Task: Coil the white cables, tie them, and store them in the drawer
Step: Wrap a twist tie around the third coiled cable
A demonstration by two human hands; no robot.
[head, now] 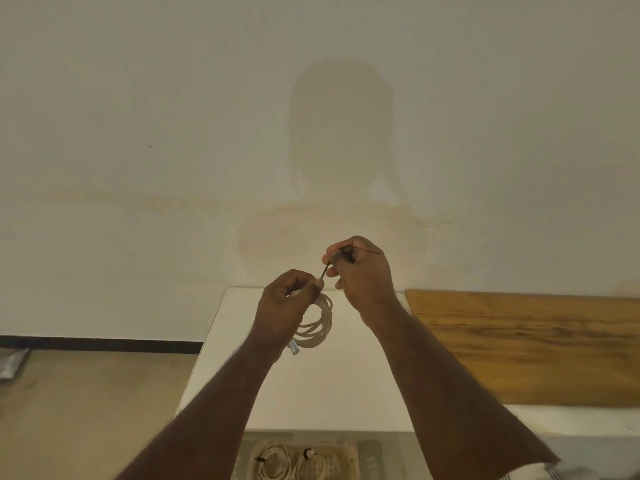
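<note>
Above the white table (pixel 311 393), the left hand (pixel 282 308) has its fingers curled around the coiled white cable (pixel 317 323). Just beside it, the right hand (pixel 360 271) pinches a thin dark tie (pixel 325 270). Below the table, the open drawer (pixel 349 455) holds two tied coils (pixel 294 462).

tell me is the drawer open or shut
Open: the drawer below the white tabletop shows tied cable coils lying inside.
</note>
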